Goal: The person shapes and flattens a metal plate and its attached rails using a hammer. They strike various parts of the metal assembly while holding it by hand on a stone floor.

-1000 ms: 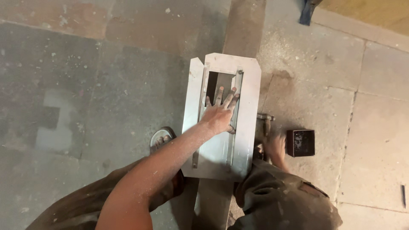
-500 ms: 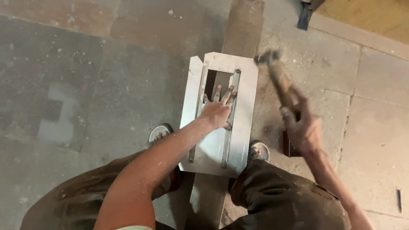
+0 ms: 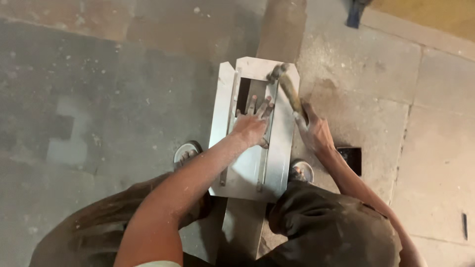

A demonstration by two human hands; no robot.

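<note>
My left hand spread flat on metal sheet | right hand clamped on hammer, head on sheet just beyond my left fingertips | small black box beside right wrist

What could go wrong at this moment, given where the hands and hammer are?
1. The left hand lies flat on the sheet-metal piece, fingers spread close to the hammer head; a glancing blow might hit them.
2. The sandalled foot sits right beside the sheet's edge and could be cut if the piece slips.
3. The right hand grips low on the handle, so aim may wander.
</note>
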